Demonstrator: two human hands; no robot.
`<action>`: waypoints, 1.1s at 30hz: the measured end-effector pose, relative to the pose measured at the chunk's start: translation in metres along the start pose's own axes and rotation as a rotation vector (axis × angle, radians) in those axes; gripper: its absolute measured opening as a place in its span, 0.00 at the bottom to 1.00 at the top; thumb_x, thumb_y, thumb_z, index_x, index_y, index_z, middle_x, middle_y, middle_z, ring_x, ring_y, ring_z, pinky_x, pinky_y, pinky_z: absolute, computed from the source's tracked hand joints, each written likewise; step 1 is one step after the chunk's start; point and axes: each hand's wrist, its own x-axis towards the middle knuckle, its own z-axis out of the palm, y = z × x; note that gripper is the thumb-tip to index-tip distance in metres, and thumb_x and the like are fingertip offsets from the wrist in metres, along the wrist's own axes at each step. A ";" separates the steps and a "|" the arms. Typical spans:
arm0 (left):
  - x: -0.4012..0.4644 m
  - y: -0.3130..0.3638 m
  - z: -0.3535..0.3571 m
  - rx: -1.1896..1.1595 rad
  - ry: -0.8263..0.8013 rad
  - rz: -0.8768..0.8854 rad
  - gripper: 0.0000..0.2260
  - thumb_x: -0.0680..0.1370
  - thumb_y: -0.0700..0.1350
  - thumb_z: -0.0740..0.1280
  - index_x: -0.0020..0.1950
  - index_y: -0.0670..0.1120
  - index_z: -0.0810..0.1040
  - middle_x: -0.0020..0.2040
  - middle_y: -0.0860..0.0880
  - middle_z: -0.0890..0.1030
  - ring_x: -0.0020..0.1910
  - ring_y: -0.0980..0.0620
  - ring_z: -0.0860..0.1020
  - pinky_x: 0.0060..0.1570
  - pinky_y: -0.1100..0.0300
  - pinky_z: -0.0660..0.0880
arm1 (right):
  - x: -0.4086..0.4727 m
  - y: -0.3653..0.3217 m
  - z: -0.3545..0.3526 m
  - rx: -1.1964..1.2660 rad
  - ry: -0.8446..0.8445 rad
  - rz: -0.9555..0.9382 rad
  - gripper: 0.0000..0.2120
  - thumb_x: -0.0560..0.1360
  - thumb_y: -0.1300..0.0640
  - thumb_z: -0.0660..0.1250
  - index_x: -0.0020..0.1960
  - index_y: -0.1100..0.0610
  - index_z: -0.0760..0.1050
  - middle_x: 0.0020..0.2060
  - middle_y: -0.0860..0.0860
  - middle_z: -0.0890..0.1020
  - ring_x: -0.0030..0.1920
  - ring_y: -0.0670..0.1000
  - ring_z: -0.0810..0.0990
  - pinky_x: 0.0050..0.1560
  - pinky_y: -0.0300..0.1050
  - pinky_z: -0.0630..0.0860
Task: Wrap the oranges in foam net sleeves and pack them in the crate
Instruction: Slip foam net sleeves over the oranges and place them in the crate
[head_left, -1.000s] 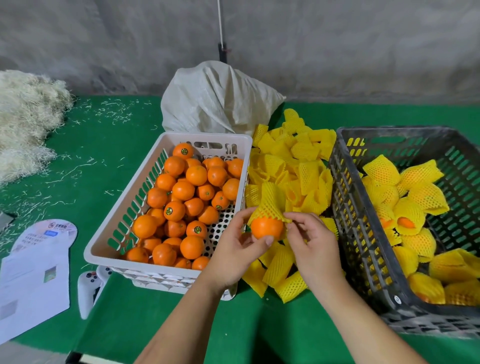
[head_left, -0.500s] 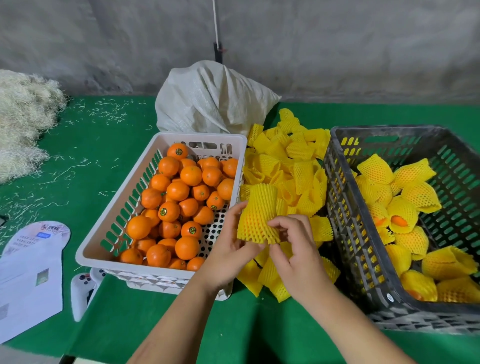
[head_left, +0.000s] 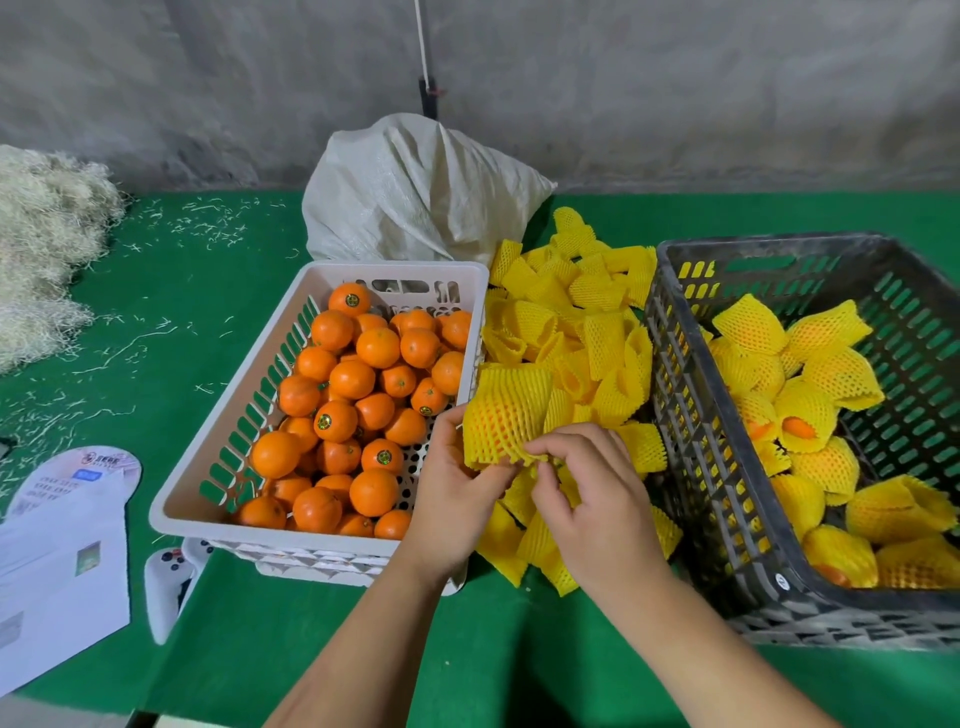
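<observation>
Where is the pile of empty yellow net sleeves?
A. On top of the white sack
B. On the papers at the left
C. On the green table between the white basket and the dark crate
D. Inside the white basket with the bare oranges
C: the pile of empty yellow net sleeves lies on the green table, with the white basket on one side and the dark crate on the other.

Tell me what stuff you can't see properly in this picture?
- Head view: the orange inside the held foam sleeve is covered by the net, and the left hand and right hand hide its lower end.
- The dark crate is cut off by the right edge.
- The papers at the left edge have print too small to read.
- The white sack is closed, contents hidden.
</observation>
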 end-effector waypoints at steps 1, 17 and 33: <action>0.001 -0.002 0.000 0.018 -0.006 0.005 0.24 0.72 0.46 0.74 0.66 0.50 0.73 0.50 0.54 0.84 0.46 0.56 0.83 0.44 0.60 0.79 | -0.001 0.001 -0.001 -0.003 0.000 -0.021 0.09 0.79 0.60 0.64 0.55 0.59 0.81 0.51 0.51 0.80 0.53 0.53 0.79 0.51 0.50 0.78; 0.005 -0.002 -0.008 0.180 -0.091 0.023 0.33 0.74 0.43 0.82 0.76 0.51 0.72 0.66 0.54 0.82 0.65 0.53 0.81 0.64 0.48 0.80 | -0.013 0.014 0.010 0.142 -0.138 0.233 0.26 0.69 0.74 0.72 0.58 0.51 0.72 0.59 0.46 0.69 0.58 0.42 0.73 0.56 0.33 0.73; 0.000 -0.016 0.029 0.493 -0.137 0.114 0.28 0.75 0.44 0.78 0.71 0.58 0.70 0.56 0.65 0.78 0.55 0.67 0.78 0.50 0.65 0.76 | 0.002 0.012 -0.006 0.648 -0.133 0.807 0.45 0.69 0.53 0.81 0.77 0.43 0.59 0.66 0.44 0.76 0.60 0.41 0.79 0.56 0.39 0.80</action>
